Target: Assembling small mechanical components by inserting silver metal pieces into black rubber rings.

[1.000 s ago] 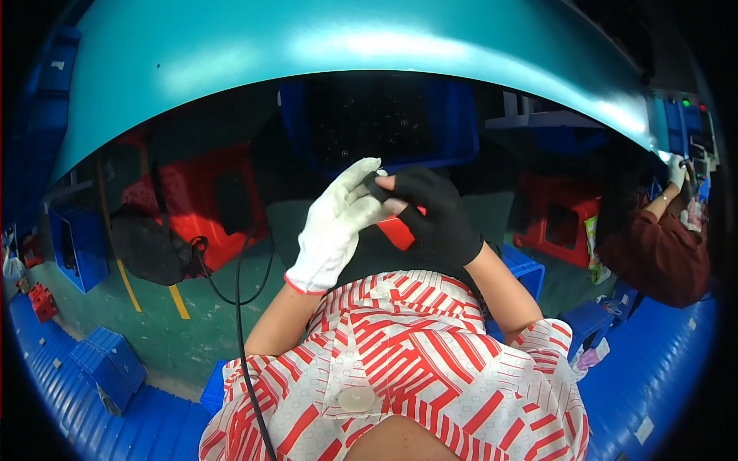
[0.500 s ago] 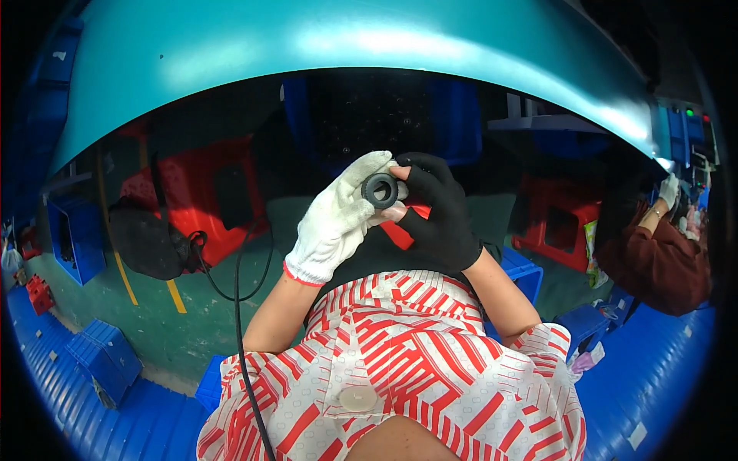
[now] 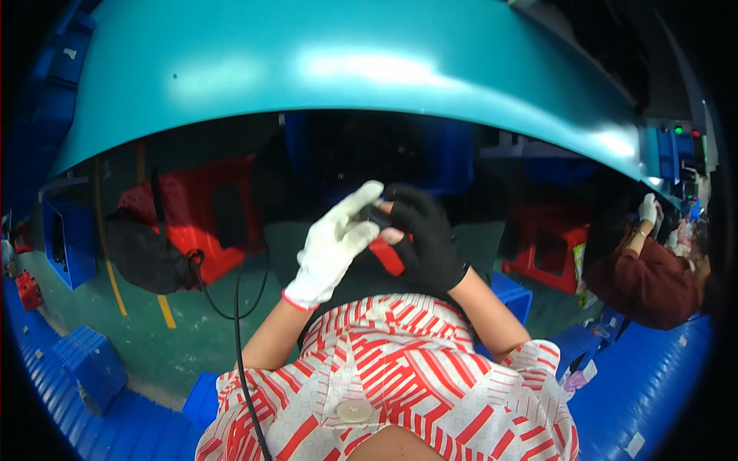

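Note:
A black rubber-looking ring (image 3: 374,214) is held in front of my waist, seen nearly edge-on and partly covered by fingers. My left hand (image 3: 332,250), in a white knit glove with a red cuff, pinches it from the left between thumb and fingers. From the right, my right hand (image 3: 427,244) grips it too, in a black glove that leaves the thumb tip and a fingertip bare. Beyond my hands, below the table edge, sits a blue bin (image 3: 459,165) with dark small parts inside, too dim to make out.
A teal table (image 3: 254,73) curves across the far side. Red stools (image 3: 201,219) stand left and right, a black bag (image 3: 138,250) on the left one. A black cable (image 3: 237,330) runs down my left side. Blue crates (image 3: 91,365) lie around; a co-worker's sleeve (image 3: 649,280) shows at right.
The ring has turned from facing me with its hole visible to nearly edge-on, and my fingers cover more of it. Both hands sit slightly lower in view, as does the table edge.

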`<state>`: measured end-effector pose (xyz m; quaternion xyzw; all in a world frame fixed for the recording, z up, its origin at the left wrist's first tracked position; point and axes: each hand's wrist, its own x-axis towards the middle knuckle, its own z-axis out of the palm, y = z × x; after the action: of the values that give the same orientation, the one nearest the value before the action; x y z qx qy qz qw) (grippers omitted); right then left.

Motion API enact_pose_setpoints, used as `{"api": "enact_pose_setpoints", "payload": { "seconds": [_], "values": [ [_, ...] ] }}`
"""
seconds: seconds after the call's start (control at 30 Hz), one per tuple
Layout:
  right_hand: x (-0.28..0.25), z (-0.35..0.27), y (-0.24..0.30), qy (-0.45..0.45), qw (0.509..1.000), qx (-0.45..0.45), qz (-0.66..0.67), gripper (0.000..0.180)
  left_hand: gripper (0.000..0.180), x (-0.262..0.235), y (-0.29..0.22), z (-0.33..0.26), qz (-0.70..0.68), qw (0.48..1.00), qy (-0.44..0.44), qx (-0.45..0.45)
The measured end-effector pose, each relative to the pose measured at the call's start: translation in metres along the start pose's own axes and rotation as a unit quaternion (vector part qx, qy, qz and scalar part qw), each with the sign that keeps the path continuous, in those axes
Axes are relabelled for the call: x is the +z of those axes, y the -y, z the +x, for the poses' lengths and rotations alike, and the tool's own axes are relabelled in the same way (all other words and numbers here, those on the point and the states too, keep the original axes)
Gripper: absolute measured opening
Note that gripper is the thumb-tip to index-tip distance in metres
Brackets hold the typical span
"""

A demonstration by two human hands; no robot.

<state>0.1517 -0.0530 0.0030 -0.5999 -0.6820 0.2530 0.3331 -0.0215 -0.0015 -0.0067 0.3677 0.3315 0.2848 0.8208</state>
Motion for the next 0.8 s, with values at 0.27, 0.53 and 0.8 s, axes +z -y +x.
{"api": "enact_pose_setpoints", "payload": {
  "seconds": [0.27,0.53,0.8],
  "values": [
    [0.002,0.018,0.004,0.039,0.998,-0.042,-0.033,0.018,0.032,-0.006,0.007,0.000,-0.099,0.992,-0.063,-0.035],
    [-0.069,0.102,0.046,-0.065,0.973,-0.171,-0.143,0.019,0.033,-0.018,0.001,0.004,-0.212,0.973,-0.081,-0.029],
    [-0.106,0.238,-0.004,-0.147,0.849,-0.278,-0.424,0.023,0.029,-0.028,-0.012,0.001,-0.244,0.967,-0.076,0.019]
  ]
}}
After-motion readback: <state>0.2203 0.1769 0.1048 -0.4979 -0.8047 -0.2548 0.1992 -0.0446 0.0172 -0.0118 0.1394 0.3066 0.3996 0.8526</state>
